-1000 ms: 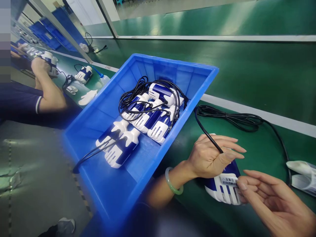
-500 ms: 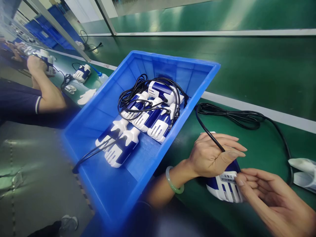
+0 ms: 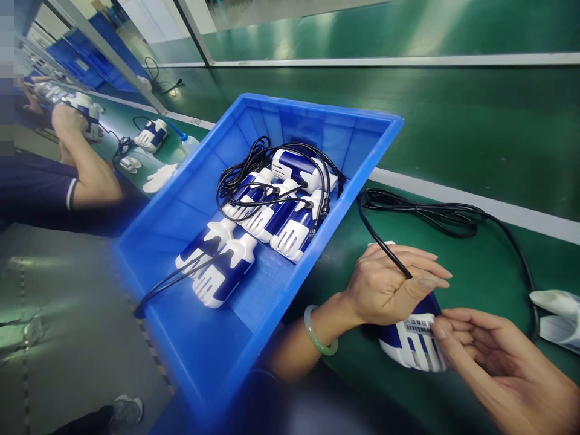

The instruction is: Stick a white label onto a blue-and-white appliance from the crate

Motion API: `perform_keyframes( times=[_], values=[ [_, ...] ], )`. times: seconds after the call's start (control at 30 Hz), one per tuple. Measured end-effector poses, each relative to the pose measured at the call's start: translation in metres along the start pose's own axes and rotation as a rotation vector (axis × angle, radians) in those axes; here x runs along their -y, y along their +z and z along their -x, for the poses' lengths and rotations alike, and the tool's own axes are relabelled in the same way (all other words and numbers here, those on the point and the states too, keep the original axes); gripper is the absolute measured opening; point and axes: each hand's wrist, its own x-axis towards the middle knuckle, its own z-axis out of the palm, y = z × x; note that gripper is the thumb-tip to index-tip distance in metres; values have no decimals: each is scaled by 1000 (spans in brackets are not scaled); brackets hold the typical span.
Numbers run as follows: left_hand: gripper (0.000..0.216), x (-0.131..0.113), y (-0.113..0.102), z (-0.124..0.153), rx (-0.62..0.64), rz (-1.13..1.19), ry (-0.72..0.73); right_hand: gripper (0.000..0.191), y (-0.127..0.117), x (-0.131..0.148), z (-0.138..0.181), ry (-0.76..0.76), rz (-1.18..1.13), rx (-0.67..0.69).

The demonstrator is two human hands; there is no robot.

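- while the left hand pins the blue-and-white device flat on the green bench near its front edge, the barcode label goes down best pressed from one end, smoothed outward.
- left hand: curled over the device's top, grasping it, its black cord running under the fingers.
- right hand: loosely open, fingertips touching the label, holding nothing.
- blue bin of like devices sits just beside, at the left.

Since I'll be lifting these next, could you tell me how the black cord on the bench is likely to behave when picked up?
The black cord lies in loose loops, so it is probably floppy and will likely dangle. It looks thin, so probably light, and may snag.
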Motion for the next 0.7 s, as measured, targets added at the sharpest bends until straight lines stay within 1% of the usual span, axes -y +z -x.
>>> perform_keyframes(
  times=[0.2, 0.37, 0.5, 0.63, 0.7],
  values=[
    [62, 1, 0, 1, 3, -5, 2, 37, -1, -3, 3, 20, 12, -14],
    [63, 4, 1, 4, 34, 19, -18, 37, 0, -1, 1, 18, 42, 6],
    [63, 5, 2, 5, 53, 31, -21, 37, -1, 0, -1, -16, 162, 0],
    [59, 4, 2, 3, -3, 46, 8, 40, -1, 2, 1, -57, 268, -14],
    [59, 4, 2, 2, -4, 54, 9, 42, 0, 5, 2, -73, 318, -29]
  ],
)
